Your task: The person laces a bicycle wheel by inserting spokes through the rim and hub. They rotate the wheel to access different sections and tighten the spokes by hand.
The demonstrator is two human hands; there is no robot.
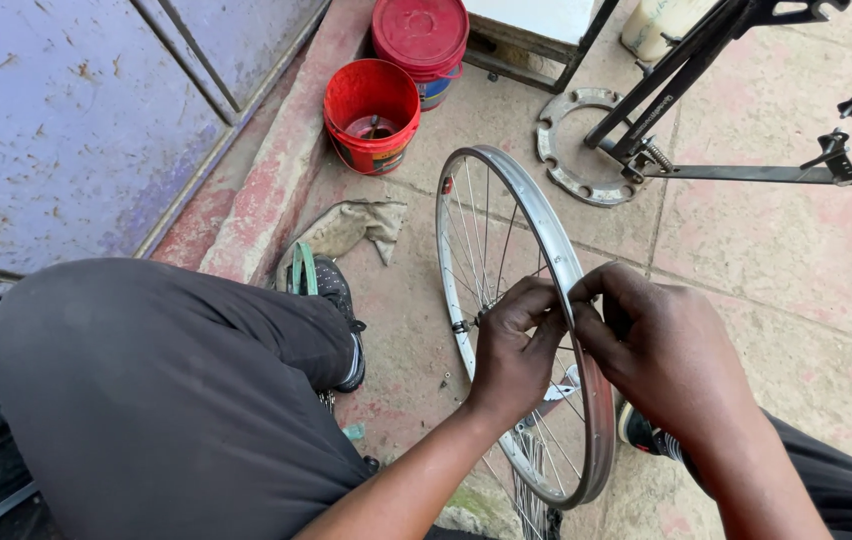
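A silver bicycle wheel rim (538, 200) with thin spokes stands upright on the ground between my legs. My left hand (514, 350) pinches the rim's near side from the left, fingers curled around it and over the spokes. On the right of the same spot, my right hand (668, 355) has its fingertips closed on the rim's edge. Both hands meet at the rim about halfway along its upper arc. Whatever small part sits between my fingertips is hidden.
My left knee in dark trousers (166, 390) fills the lower left. A red bucket (372, 115) and a red-lidded tub (421, 35) stand by the purple metal door (66, 120). A rag (351, 228), a toothed metal ring (578, 150) and a black metal stand (736, 170) lie beyond.
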